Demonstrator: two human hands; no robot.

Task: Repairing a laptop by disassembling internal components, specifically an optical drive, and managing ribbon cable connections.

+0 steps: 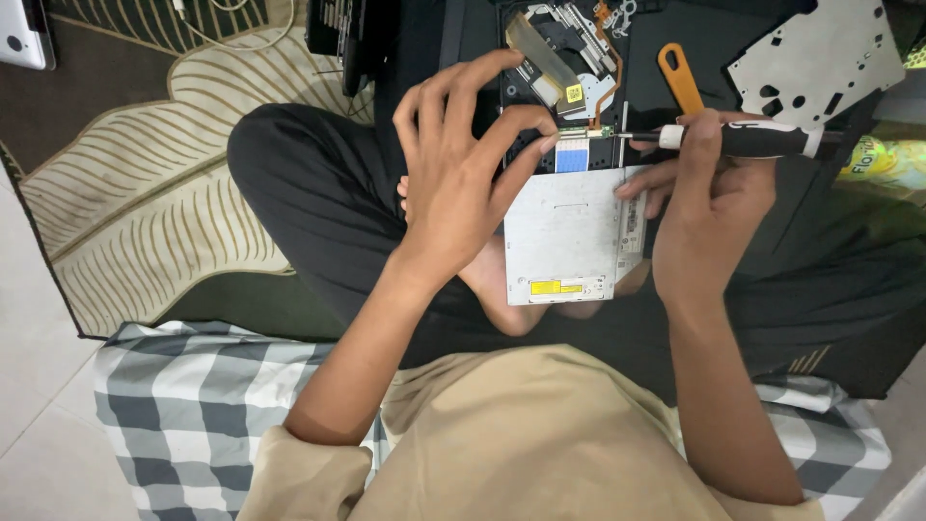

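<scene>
At far left, pale tiled floor (29, 318), then a dark rug with cream leaf pattern (145, 193), and at the bottom a grey-and-white checked cushion (183, 405).

Left hand (453, 164) raised over crossed legs in black trousers (309, 193), fingers spread and curled, thumb tip and index tip resting at the upper left edge of a flat silver metal optical drive (564, 236); nothing pinched between them.

Drive lying flat on the lap, yellow sticker (557, 287) near its lower edge, small blue flat ribbon tab (571, 159) at its upper edge. Above it, an opened black device chassis (564, 58) with exposed metal parts and an orange flex cable.

Right hand (709, 207) wrapped tight around a black-handled screwdriver with white collar (752, 140), shaft held level and pointing left, tip touching the drive's upper right corner. Fingertips below resting against the drive's right edge.

Just above, an orange plastic pry tool (680, 77). At upper right, a loose silver metal plate with cut-out holes (820, 58).
</scene>
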